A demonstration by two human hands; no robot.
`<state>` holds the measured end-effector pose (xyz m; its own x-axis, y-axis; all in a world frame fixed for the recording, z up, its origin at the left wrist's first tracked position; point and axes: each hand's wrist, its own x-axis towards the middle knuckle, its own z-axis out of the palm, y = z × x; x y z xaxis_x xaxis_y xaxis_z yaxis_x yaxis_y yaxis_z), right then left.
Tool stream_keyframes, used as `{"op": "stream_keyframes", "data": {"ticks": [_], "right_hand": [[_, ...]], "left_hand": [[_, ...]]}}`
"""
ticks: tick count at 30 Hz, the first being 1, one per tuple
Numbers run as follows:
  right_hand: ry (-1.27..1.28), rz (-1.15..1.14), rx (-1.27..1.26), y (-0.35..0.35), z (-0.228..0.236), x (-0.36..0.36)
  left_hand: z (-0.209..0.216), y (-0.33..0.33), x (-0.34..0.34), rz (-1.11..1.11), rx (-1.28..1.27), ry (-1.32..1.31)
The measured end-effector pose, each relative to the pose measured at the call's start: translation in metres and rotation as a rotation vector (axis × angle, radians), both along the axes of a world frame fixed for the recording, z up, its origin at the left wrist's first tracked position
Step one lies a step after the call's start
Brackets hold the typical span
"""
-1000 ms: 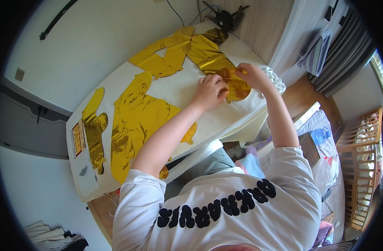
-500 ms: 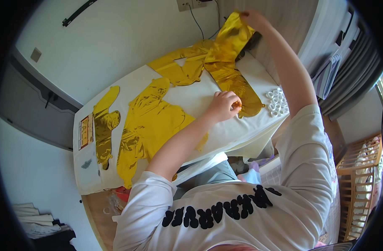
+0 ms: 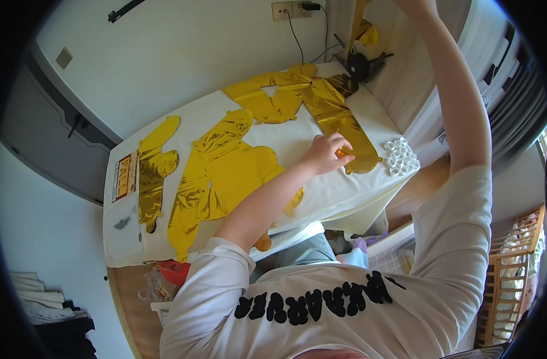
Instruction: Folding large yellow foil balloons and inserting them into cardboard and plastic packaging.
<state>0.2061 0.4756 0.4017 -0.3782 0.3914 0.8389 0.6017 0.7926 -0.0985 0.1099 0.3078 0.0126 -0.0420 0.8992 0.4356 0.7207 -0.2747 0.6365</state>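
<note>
Left grip (image 3: 329,154) first: fingers curled over the lower part of a long gold foil piece (image 3: 364,149), thumb tucked in close, with a bit of orange-gold showing between them. Honestly can't tell if that's a real pinch or just fingers resting on shiny stuff. The foil piece lies flat near the middle of the frame, just right of centre. Its long axis slants from upper left down to lower right, and most of it sits above and to the right of that hand.

Right grip (image 3: 418,7) is way off at the top edge, arm stretched up and fingers cut off, so no clue whether it's holding anything. There's a gold strip (image 3: 359,11) hanging left of it, can't see what it's attached to. So the left hand is easily the nearer one to the long piece.

Further out on the white tabletop (image 3: 333,186): a bunch of small white rings (image 3: 401,157) to the right, a wide gold piece (image 3: 237,167) left of centre, and a slim one (image 3: 157,173) beyond that.

Writing-wise, there's puffy black lettering (image 3: 315,306) across the shirt, plus a printed orange panel (image 3: 125,175) and a grey-printed sheet (image 3: 121,222) at far left, both too small to read. Can't spot any label on the foil.
</note>
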Motion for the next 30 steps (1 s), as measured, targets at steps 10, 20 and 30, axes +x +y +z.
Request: {"op": "stream_keyframes", "data": {"ticks": [10,20,30], "right_hand": [[-0.362,0.753,0.604,-0.185,-0.141,0.166],[-0.595,1.466,-0.716,-0.187,-0.247,0.143],[0.321,1.289,-2.217,-0.18,-0.337,0.087]], "left_hand": [[0.097,-0.058,0.002,-0.472,-0.003,-1.638],[0.084,-0.133,-0.002,-0.797,-0.12,-1.929],[0.045,-0.174,0.034,-0.968,-0.042,-1.59]]}}
